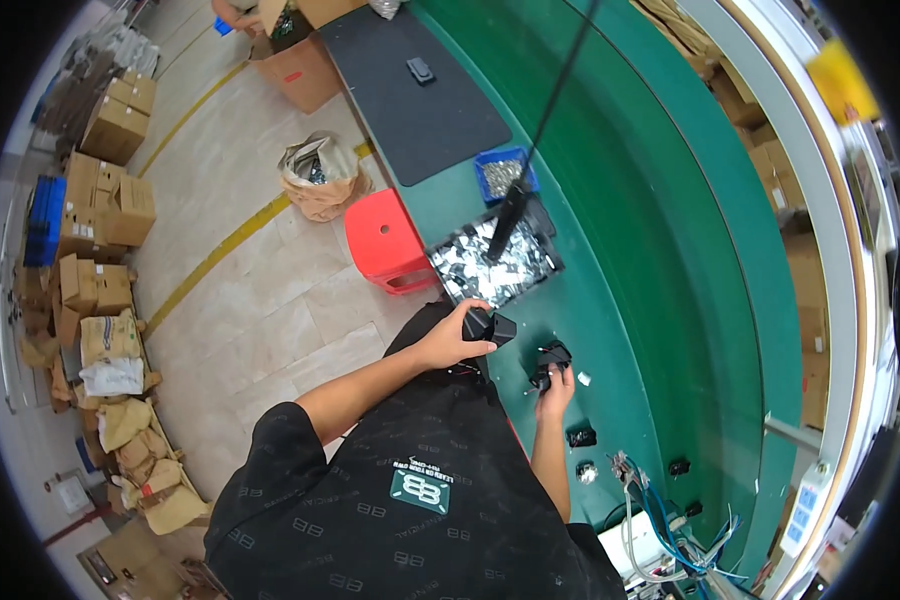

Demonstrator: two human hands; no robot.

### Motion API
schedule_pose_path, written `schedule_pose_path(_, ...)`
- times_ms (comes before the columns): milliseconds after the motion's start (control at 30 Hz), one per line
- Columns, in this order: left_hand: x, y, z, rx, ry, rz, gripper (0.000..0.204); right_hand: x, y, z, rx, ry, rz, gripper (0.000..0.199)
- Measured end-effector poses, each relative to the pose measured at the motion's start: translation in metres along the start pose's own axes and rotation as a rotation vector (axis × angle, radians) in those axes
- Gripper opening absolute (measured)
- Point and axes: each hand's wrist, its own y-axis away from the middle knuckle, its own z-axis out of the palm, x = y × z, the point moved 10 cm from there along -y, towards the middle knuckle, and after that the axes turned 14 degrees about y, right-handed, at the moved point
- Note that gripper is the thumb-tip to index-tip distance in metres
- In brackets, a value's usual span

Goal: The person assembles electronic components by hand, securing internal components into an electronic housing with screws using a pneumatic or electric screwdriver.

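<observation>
My left hand (452,340) is closed round a dark, blocky plastic part (503,330), held at the near edge of the green bench, just below a black tray (554,265) of shiny metal pieces. To its right, over the bench top, my right hand (556,394) grips a black plastic piece (554,355) with an uneven outline. Its exact kind is too small to make out. The two held parts are apart. A small white bit (584,379) lies beside my right hand, and a black part (581,437) rests close to that forearm.
A black rod-shaped tool (510,220) hangs on a cord over the tray. Beyond are a blue bin (485,182) of small metal parts and a dark mat (410,100). A red stool (382,235) stands left of the bench. Wires (660,510) bunch at the lower right.
</observation>
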Motion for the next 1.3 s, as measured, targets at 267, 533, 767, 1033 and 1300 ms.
schedule_pose_path(267, 0.039, -0.04, -0.064, -0.056, -0.044, -0.006, 0.067, -0.045, -0.018, 0.041, 0.05, 0.028, -0.096, 0.025)
schedule_pose_path(533, 0.051, -0.039, -0.147, 0.258, -0.018, 0.156, 0.063, -0.046, 0.008, 0.084, -0.065, 0.018, -0.055, 0.029)
schedule_pose_path(767, 0.005, 0.042, -0.167, 0.531, 0.107, 0.133, 0.055, -0.049, -0.008, 0.088, -0.177, -0.002, -0.024, 0.029)
schedule_pose_path(1033, 0.001, 0.074, -0.18, 0.764, 0.24, 0.053, 0.055, -0.064, -0.035, 0.075, -0.261, -0.159, -0.066, 0.035)
schedule_pose_path(1300, 0.089, 0.023, -0.144, 0.488, -0.07, 0.204, 0.051, 0.015, -0.034, -0.01, -0.08, -0.434, 0.004, 0.034)
